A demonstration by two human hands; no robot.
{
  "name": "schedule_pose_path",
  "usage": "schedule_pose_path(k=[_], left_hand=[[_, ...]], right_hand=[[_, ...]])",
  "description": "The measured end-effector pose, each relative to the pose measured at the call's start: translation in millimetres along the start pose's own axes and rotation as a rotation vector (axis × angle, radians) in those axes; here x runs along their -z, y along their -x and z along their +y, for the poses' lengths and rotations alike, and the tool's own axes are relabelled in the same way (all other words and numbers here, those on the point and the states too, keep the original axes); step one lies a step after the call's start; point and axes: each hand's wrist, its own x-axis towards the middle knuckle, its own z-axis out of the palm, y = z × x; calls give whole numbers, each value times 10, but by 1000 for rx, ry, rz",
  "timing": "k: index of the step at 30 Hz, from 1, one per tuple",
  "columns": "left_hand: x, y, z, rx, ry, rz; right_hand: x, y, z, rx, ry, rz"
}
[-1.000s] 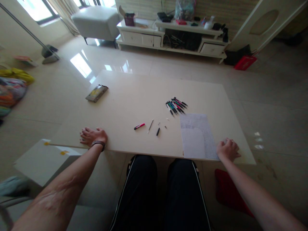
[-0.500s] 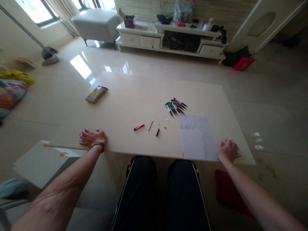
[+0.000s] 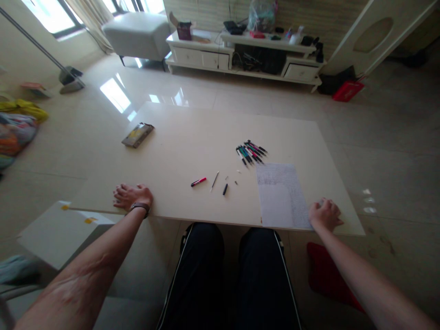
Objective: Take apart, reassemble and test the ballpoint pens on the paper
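My left hand (image 3: 132, 196) lies flat with fingers spread on the near left edge of a cream table (image 3: 192, 133), holding nothing. My right hand (image 3: 325, 214) rests near the front right edge with fingers curled in; what they hold, if anything, is hidden. It touches the corner of a written sheet of paper (image 3: 282, 195). Beyond the sheet lies a bunch of several pens (image 3: 250, 151). Between my hands lie a red and black pen barrel (image 3: 198, 181), a thin refill (image 3: 215, 180), a black cap (image 3: 225, 188) and small loose bits (image 3: 237, 176).
A flat yellow-grey packet (image 3: 138, 134) lies at the table's far left. A white box (image 3: 62, 229) stands by my left arm and a red object (image 3: 323, 270) lies on the floor at the right. A white TV cabinet (image 3: 247, 55) and a grey ottoman (image 3: 137, 32) stand beyond.
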Motion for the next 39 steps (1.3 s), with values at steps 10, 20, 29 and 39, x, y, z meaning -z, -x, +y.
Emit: schedule_pose_path(k=[10,20,29,39], left_hand=[[-64,-23,-20,-9,1,31],[-28,-7,-3,2,-4,17],[-6,-5,-2,-4,3,-2],[-26,-7,-5,-3,5,11]], right_hand=[[-2,-4,0,1,7,-4],[28,15,-22,8,4,-8],[-8,-5,10,7,2,-19],[-4,0,6,4,16,-12]])
